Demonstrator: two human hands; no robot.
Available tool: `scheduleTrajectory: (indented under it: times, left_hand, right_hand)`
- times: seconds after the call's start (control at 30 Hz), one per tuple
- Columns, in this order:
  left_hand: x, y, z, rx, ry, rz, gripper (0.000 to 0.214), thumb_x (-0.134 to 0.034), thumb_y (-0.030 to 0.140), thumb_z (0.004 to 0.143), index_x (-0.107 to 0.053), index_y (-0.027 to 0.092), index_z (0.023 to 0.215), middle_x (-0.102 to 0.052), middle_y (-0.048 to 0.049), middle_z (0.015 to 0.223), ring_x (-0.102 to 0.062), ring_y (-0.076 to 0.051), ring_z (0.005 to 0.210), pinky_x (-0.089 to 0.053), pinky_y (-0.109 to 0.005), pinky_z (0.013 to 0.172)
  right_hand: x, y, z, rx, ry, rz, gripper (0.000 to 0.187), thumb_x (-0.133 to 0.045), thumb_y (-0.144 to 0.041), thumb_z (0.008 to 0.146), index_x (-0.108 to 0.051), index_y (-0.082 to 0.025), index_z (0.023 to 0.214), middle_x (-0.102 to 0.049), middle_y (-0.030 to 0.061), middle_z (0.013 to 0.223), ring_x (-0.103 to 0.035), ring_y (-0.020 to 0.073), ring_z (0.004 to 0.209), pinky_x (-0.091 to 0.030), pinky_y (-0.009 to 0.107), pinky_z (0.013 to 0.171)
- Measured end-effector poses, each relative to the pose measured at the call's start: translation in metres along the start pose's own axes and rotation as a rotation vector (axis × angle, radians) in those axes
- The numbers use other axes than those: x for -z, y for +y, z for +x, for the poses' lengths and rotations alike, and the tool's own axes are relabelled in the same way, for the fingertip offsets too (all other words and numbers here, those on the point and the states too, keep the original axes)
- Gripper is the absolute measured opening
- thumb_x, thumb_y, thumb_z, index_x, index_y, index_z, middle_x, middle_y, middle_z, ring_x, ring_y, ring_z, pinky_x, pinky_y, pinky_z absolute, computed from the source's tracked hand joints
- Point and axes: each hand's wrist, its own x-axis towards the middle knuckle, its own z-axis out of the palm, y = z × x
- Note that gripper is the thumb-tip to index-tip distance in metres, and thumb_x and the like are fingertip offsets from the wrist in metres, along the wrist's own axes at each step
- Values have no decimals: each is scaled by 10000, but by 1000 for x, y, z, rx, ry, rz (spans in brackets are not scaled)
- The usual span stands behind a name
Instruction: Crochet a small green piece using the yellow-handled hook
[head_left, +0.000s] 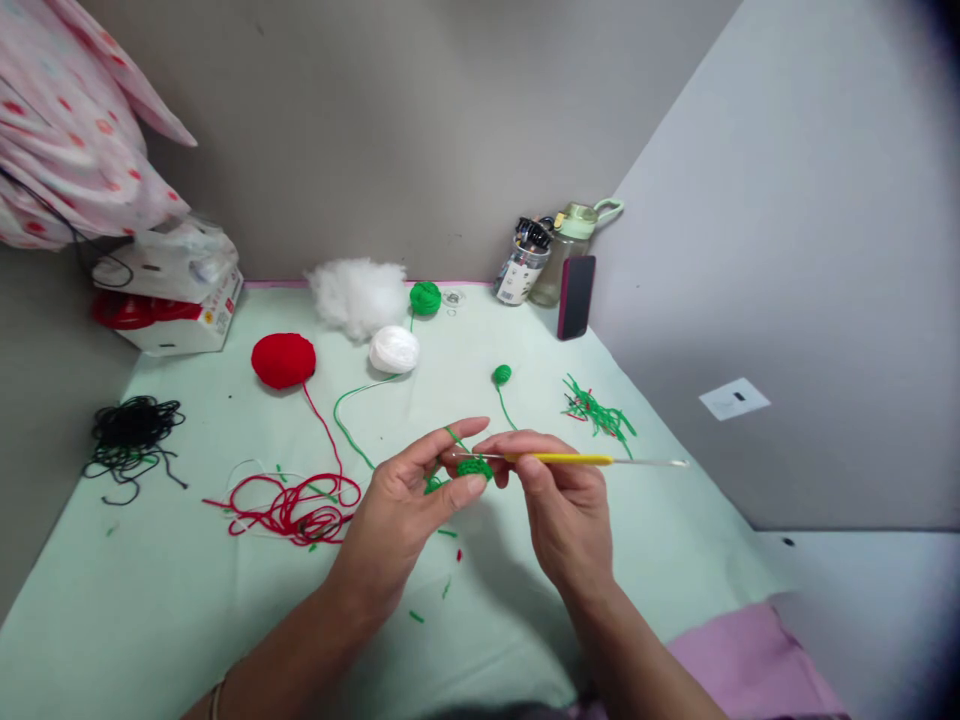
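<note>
A small green crochet piece (474, 467) is pinched between the thumb and fingers of my left hand (409, 492). Green yarn (454, 436) runs over that hand's raised index finger. My right hand (566, 500) grips a crochet hook (577, 459) by its yellow handle, the metal shaft lying nearly level. The hook's left tip meets the top of the green piece; its other metal end points right. Just beyond my hands lies a small green crocheted ball (502, 375) with a yarn tail leading toward me.
Red yarn ball (283, 360), white yarn ball (394, 350), green yarn ball (425, 298) and white stuffing (358, 297) sit toward the back. Loose red yarn (292, 508) and black yarn (135, 430) lie left. Green scraps (600, 408), a phone (576, 298) and a bottle (551, 270) are right.
</note>
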Motion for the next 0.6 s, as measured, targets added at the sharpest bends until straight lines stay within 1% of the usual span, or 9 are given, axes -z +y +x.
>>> scheduleTrajectory:
  times: [0.1,0.2,0.27,0.3,0.33,0.37,0.43,0.53,0.6]
  left_hand:
    - [1,-3,0,-21,60,40,301,-857,363,858,-840,363,1158,-703,22,884,-601,-162,950,-428,-293,945]
    - [-1,-4,2,-24,132,-30,359,-892,339,820,-834,358,1174,-678,39,852,-579,-132,878,-434,-258,873]
    - [-3,-4,4,27,121,-128,425,-923,332,778,-830,330,1193,-686,32,852,-597,-134,876,-443,-261,889]
    - [-3,-3,5,69,96,-180,446,-935,336,760,-832,304,1192,-693,21,853,-611,-142,896,-447,-271,917]
    - [-3,-2,5,111,68,-223,461,-943,340,744,-835,278,1188,-695,10,852,-621,-153,917,-448,-282,945]
    - [-3,-2,6,144,48,-252,469,-947,342,733,-838,256,1181,-691,3,846,-624,-160,929,-446,-291,962]
    - [-1,0,6,163,51,-247,459,-945,335,725,-844,250,1165,-671,6,829,-603,-155,906,-443,-287,941]
    - [1,3,5,54,136,-97,402,-922,316,762,-843,320,1156,-648,37,838,-551,-130,845,-420,-265,869]
    - [1,3,3,-29,174,-5,394,-904,303,799,-828,366,1180,-646,51,864,-553,-128,872,-405,-266,904]
  right_hand:
    - [-3,1,-3,112,10,-134,163,-665,-274,1028,-825,-291,1051,-824,44,949,-708,163,757,-581,295,664]
    - [-2,2,-9,309,-20,-460,231,-667,-163,1004,-817,-303,1111,-814,52,987,-740,190,843,-613,321,712]
    - [0,4,-13,487,-43,-698,335,-684,-85,968,-804,-305,1191,-808,71,1071,-753,210,914,-624,346,772]
    - [1,5,-14,586,-39,-745,368,-684,-62,956,-800,-302,1211,-807,79,1093,-753,218,928,-625,357,788]
    - [2,6,-14,617,-45,-744,383,-676,-49,955,-793,-288,1230,-804,90,1106,-752,226,949,-624,369,804]
    - [3,5,-14,571,-59,-704,382,-671,-44,957,-787,-275,1238,-803,90,1084,-748,222,944,-620,366,798]
    - [4,3,-9,398,7,-497,297,-660,-75,976,-808,-267,1148,-794,61,962,-728,193,840,-603,338,729]
    - [2,-2,0,98,124,-114,146,-695,-213,988,-832,-247,954,-749,32,826,-661,148,655,-557,296,600]
    - [-1,-1,3,-23,124,29,125,-740,-286,965,-839,-235,908,-737,34,809,-640,136,618,-540,288,579]
